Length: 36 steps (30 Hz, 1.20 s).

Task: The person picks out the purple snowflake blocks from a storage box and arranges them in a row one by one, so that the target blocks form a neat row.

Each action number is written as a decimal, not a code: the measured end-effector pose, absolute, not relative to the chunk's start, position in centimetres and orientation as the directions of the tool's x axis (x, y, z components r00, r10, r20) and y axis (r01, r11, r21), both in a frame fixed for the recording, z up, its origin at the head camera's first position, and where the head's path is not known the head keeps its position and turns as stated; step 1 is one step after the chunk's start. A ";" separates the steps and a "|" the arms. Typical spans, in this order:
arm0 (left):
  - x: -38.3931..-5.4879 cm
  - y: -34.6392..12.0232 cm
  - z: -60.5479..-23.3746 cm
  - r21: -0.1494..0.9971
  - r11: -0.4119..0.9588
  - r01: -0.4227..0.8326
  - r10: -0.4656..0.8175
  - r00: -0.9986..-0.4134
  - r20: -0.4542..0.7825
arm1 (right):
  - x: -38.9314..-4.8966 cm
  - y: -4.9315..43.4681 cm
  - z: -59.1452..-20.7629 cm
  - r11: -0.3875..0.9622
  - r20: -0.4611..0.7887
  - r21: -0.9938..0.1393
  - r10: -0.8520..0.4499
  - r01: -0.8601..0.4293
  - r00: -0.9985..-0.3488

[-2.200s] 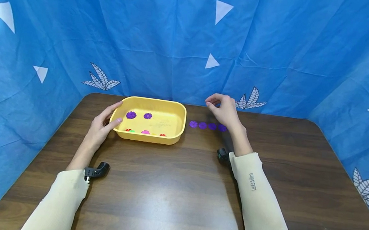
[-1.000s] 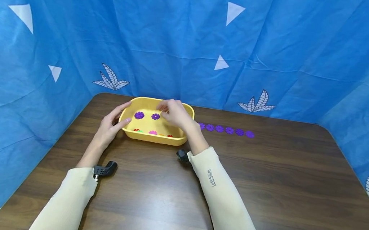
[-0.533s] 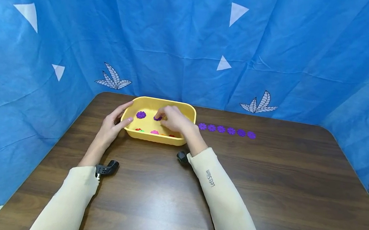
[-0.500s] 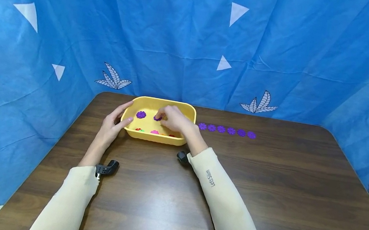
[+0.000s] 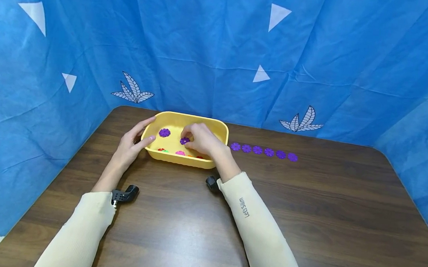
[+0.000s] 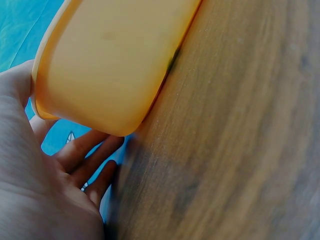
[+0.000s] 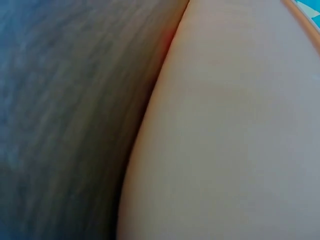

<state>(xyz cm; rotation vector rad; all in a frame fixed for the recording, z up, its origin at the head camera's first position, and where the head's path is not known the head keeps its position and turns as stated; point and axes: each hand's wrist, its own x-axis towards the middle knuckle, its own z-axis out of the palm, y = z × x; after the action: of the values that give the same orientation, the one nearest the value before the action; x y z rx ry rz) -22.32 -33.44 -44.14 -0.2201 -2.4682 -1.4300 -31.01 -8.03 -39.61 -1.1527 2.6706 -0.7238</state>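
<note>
In the head view a shallow yellow plastic bin [image 5: 176, 159] stands toward the back of the table. My left hand [image 5: 129, 143] holds its left end, thumb over the rim and fingers along the outside wall; the left wrist view shows this hand [image 6: 55, 175] against the bin's wall [image 6: 115, 65]. My right hand [image 5: 203, 139] reaches into the bin, thumb and fingers pinching a purple flower-shaped plastic disc [image 5: 185, 141]. Another purple disc [image 5: 164, 132] lies to its left in the bin. The right wrist view holds only the bin's outer wall [image 7: 225, 130], with the hand hidden.
Several purple discs [image 5: 257, 150] lie in a row on the wooden table [image 5: 176, 223], right of the bin. Along the bin's near inside edge show a pink disc [image 5: 180, 152] and bits of red, green and orange. A blue cloth [image 5: 206, 45] hangs behind.
My right hand has come from the purple row leftward into the bin and pinched a purple disc, which has shifted slightly toward me. The left hand keeps its hold on the bin.
</note>
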 end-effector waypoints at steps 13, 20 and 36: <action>-22.4 -33.3 -44.2 0.825 0.492 0.280 -0.004 -0.946 0.324 | -30.9 -8.2 -39.7 0.566 0.072 -0.499 -0.728 -0.656 -0.682; -22.4 -33.3 -44.2 0.822 0.502 0.270 -0.004 -0.949 0.315 | -31.0 -7.9 -39.5 0.520 0.103 -0.575 -0.719 -0.631 -0.687; -22.4 -33.3 -44.2 0.820 0.501 0.276 -0.008 -0.946 0.324 | -31.4 -6.3 -38.2 0.443 0.190 -0.652 -0.690 -0.615 -0.699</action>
<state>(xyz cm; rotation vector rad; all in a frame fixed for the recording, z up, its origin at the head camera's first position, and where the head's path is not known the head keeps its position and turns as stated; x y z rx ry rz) -22.37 -33.35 -44.18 -0.2268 -2.4622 -1.4225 -31.38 -6.28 -38.18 -1.1704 2.5791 -1.0993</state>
